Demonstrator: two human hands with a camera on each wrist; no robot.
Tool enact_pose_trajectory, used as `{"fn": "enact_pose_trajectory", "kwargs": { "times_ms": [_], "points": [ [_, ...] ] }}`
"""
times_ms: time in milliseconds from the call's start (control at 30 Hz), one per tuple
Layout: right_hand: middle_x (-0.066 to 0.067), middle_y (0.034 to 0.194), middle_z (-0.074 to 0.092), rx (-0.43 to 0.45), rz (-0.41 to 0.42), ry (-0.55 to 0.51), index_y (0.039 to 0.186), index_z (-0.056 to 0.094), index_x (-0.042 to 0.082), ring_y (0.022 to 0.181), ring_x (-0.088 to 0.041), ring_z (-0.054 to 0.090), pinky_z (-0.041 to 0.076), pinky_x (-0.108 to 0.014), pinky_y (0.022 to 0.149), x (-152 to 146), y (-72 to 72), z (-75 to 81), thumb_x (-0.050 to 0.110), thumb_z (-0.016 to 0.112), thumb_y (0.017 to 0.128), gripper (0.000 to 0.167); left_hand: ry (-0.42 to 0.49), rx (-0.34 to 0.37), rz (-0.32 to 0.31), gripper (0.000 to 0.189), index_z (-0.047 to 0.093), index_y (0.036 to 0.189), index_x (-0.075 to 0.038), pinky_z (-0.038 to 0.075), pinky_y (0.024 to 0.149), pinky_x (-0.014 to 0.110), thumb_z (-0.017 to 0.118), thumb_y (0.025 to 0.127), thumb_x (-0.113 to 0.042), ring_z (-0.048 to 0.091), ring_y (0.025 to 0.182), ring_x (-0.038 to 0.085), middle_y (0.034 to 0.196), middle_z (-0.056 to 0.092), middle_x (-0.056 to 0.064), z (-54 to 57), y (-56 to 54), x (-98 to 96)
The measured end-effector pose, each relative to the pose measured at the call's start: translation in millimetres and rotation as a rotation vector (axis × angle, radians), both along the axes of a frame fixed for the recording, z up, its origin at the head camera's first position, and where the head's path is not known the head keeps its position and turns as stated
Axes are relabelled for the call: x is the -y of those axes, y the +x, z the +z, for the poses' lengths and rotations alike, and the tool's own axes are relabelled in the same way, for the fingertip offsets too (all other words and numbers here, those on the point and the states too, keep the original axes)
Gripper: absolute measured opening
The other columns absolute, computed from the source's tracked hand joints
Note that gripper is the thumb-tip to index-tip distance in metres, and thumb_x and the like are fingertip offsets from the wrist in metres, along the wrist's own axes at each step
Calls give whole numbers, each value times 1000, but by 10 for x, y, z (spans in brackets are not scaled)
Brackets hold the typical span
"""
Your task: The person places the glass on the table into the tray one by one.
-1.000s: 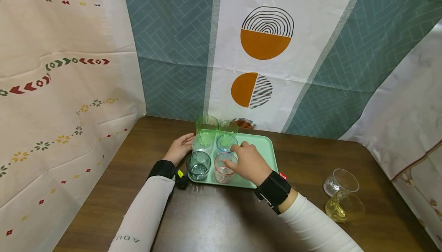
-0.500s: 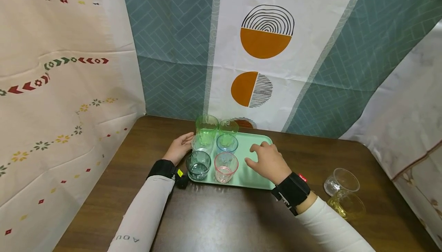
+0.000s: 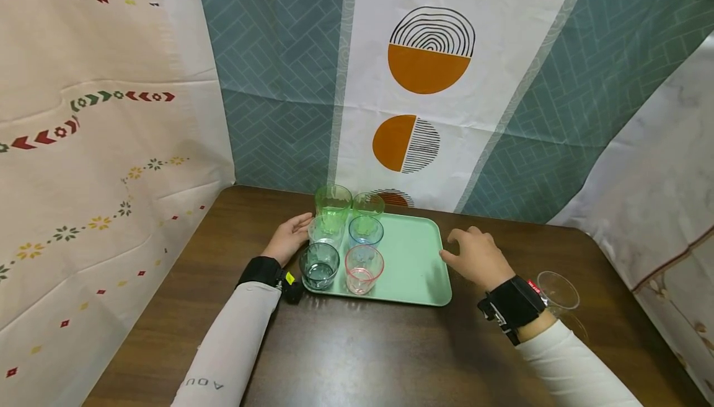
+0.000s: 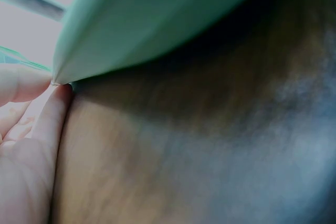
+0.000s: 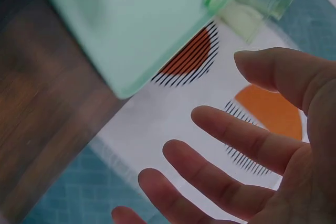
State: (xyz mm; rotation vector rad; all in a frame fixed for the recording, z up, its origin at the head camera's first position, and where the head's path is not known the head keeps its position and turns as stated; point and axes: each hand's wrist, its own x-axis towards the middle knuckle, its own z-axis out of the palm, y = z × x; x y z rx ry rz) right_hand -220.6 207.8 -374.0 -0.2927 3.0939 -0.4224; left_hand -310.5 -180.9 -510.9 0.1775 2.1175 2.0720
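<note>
My left hand [image 3: 288, 240] is at the left side of the mint-green tray [image 3: 414, 258]; in the left wrist view, thumb and finger pinch its rim [image 4: 100, 51]. Drinking glasses stand on the tray's left half in two columns. Two green glasses [image 3: 333, 201] are at the back, a clear glass [image 3: 323, 237] and a blue-rimmed glass [image 3: 365, 241] in the middle. In front are a dark grey glass [image 3: 319, 271] and a red-rimmed glass [image 3: 362, 275]. Just past the tray's right edge hovers my right hand [image 3: 476, 258], holding nothing, its fingers spread in the right wrist view.
Farther right on the brown wooden table [image 3: 379, 351] are a clear glass [image 3: 574, 292] and a yellow glass [image 3: 580, 328], both partly hidden by my right wrist and sleeve. A patterned cloth [image 3: 279, 116] hangs behind the table, with pale cloths at both sides.
My right hand has left the red-rimmed glass and moved right, across the tray and past its right edge. My left hand and the glasses on the tray stay in place.
</note>
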Motion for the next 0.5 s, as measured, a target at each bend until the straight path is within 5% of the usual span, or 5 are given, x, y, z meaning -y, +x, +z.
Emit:
{"fn": "enact_pose_trajectory", "kwargs": {
  "times_ms": [500],
  "points": [
    [-35,116,57,84,-119,96,120,63,-8,105,-63,47,47,-71,75,-803,15,92,31,68,93,48,-28,-11,-2,62,31,158,-1,37,117,45,59,105,-14,37,146,32,157,39,22,-15,1,6]
  ]
}}
